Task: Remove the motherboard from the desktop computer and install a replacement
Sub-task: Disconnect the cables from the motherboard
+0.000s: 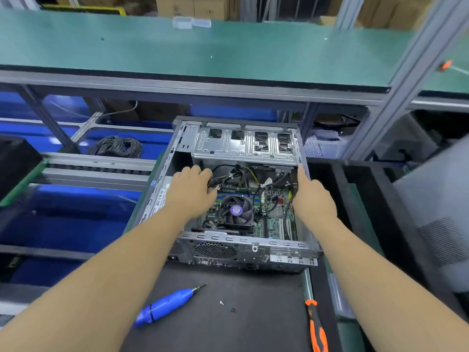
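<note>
An open desktop computer case lies on a black mat, its side panel off. Inside sits the green motherboard with a black CPU fan and a tangle of black cables. My left hand reaches into the case's left side, with its curled fingers in the cable bundle; what they hold is hidden. My right hand rests on the case's right wall, fingers along the edge. A silver drive cage spans the far end of the case.
A blue electric screwdriver lies on the black mat in front of the case, with small loose screws nearby. An orange-handled tool lies at the right. A green shelf hangs overhead; blue bins sit at the left.
</note>
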